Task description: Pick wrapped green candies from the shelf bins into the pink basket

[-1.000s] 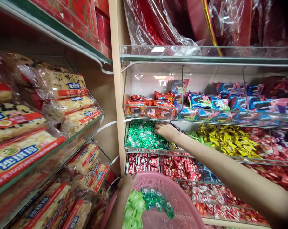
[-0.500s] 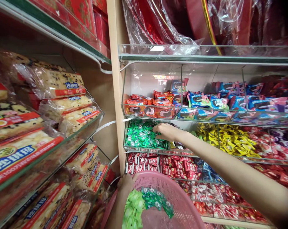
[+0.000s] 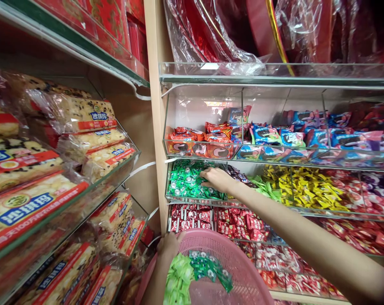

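My left hand point(image 3: 167, 248) is closed on the rim of a pink plastic basket point(image 3: 242, 264) with a perforated wall, at the lower middle of the view. Inside it lie light-green packets point(image 3: 179, 277) and darker green wrapped candies point(image 3: 209, 269). My right hand point(image 3: 219, 180) reaches from the right into a clear shelf bin. Its fingers are bent and closed on green-wrapped candies point(image 3: 185, 180) at the right part of the pile; the fingertips are partly hidden among the wrappers.
On the left, glass shelves hold packaged puffed-rice cakes point(image 3: 26, 207). A wooden post point(image 3: 156, 127) divides the shelving. Yellow candies point(image 3: 312, 186) and dark-wrapped candies point(image 3: 238, 173) fill nearby bins. Orange packets point(image 3: 182, 146) lie above; red packets point(image 3: 192, 218) lie below.
My right hand has moved slightly left and a little lower over the green candies. My left hand stays on the basket rim, and the basket's contents look the same.
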